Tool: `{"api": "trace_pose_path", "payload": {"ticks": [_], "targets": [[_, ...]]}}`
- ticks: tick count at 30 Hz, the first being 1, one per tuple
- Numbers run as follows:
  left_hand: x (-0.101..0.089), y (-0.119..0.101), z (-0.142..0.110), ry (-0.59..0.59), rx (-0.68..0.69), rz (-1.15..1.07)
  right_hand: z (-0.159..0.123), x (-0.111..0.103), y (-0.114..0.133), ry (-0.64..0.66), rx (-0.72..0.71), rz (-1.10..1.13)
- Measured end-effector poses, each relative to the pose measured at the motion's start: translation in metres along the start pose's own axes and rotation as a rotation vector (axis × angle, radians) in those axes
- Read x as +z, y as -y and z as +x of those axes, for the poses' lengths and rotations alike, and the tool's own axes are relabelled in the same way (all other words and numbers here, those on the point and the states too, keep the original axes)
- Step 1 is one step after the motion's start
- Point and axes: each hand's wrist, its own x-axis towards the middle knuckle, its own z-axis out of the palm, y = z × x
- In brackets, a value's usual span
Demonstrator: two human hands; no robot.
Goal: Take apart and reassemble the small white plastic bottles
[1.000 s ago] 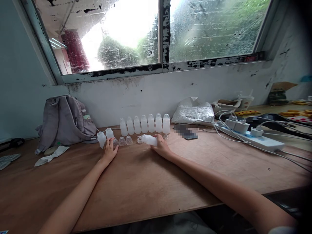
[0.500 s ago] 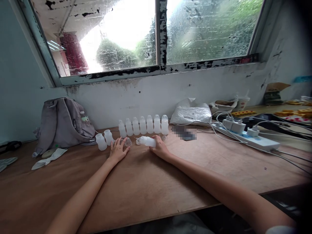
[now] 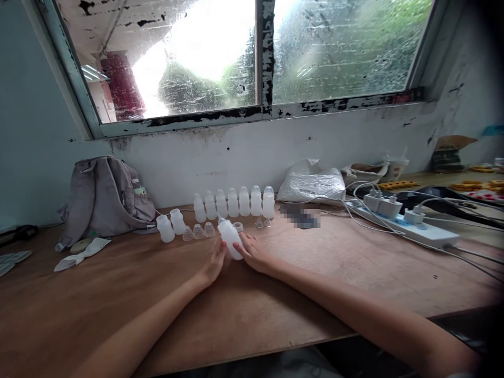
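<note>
A frosted white baby bottle point(image 3: 231, 242) leans slightly to the left between my two hands, low over the table. My left hand point(image 3: 213, 262) presses its left side with the fingers. From the right, my right hand point(image 3: 254, 253) grips the same bottle, thumb across its front. Just behind it lies a white ring point(image 3: 238, 227). Clear dome caps point(image 3: 198, 231) form a short row to the left, beside two uncapped bottles point(image 3: 165, 229). Two small clear teats point(image 3: 259, 222) sit to the right. Several capped bottles point(image 3: 232, 202) stand upright in a line further back.
A grey backpack point(image 3: 106, 194) leans by the wall at left, with a white bow-shaped cloth point(image 3: 82, 254) before it. At right are a blurred dark object point(image 3: 301, 216), a silver bag point(image 3: 313, 181) and a power strip point(image 3: 413, 226) with trailing cables.
My left hand has left the clear caps and come right onto the bottle. The bottle, earlier lying sideways in my right hand, is now more upright and closer to me.
</note>
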Motion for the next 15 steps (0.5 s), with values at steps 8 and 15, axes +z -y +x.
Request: {"api": "trace_pose_path", "payload": {"ticks": [8,15], "targets": [[0.008,-0.009,-0.003,-0.020,-0.373,-0.539,0.003,-0.018,0.015,0.002,0.008,0.321],[0.004,-0.019,-0.008,0.282,-0.351,-0.590,0.005,-0.038,0.026,0.076,0.322,0.749]]}}
